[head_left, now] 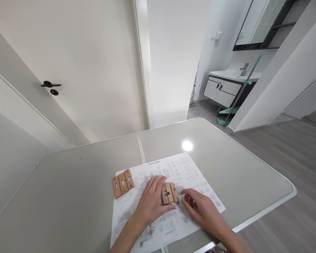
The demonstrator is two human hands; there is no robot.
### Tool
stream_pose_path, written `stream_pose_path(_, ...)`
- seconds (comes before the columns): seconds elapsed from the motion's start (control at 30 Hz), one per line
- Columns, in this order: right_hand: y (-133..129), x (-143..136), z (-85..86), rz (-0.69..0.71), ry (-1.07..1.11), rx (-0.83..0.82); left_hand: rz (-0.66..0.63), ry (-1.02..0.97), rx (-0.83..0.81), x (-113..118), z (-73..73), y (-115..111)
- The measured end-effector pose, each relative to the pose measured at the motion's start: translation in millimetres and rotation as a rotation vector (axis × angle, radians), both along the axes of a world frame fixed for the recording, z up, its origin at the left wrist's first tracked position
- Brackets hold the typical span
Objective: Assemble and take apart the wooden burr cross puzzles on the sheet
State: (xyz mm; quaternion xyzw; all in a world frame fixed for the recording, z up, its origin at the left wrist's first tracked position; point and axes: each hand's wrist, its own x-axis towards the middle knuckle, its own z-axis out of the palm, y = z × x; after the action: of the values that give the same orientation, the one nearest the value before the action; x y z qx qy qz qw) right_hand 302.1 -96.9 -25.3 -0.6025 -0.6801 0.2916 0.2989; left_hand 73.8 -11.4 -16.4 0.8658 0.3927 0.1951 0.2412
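Note:
Three notched wooden pieces (170,193) lie side by side on a printed white sheet (185,172). Around their left side curves my left hand (153,199), thumb below and fingers above, touching the leftmost piece. Just right of the pieces is my right hand (200,209), its thumb and index finger apart with a small gap to the wood and nothing seen between them. Another group of three wooden pieces (123,183), with slots and cut-outs, rests at the sheet's upper left corner.
The grey table (76,182) has a seam down its middle and a light reflection at the back. Beyond it stand a white door (94,63), a wall, a sink cabinet (221,88) and a green dustpan (223,121) on the floor.

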Motion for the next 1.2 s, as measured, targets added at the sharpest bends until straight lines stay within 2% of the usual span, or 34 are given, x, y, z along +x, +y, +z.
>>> stream_pose_path(0.17,11,-10,5.1,0.041,-0.087,0.001,0.034,-0.032,-0.062,-13,1.8,1)
stream_pose_path(0.33,17,-16,2.3,0.022,-0.142,0.001,0.097,-0.196,-0.316,-19,10.9,0)
stream_pose_path(0.43,16,-13,2.0,0.003,-0.092,0.014,0.144,-0.314,-0.481,-21,13.3,0)
stream_pose_path(0.57,15,-8,11.8,-0.027,0.123,-0.029,0.163,-0.467,-0.577,-24,8.5,3)
stream_pose_path(0.77,24,-21,34.4,0.033,0.507,-0.061,0.164,-0.569,-0.611,-27,-0.1,7)
stream_pose_path(0.87,32,-32,34.7,0.07,0.643,-0.126,0.17,-0.601,-0.622,-27,0.0,6)
stream_pose_path(1.03,42,-48,32.8,0.041,0.827,-0.222,0.196,-0.608,-0.613,-28,-0.5,4)
stream_pose_path(1.1,43,-54,35.3,0.045,0.876,-0.221,0.221,-0.613,-0.56,-28,-1.4,4)
stream_pose_path(1.2,45,-63,38.0,0.132,0.918,-0.228,0.254,-0.627,-0.407,-28,-0.3,3)
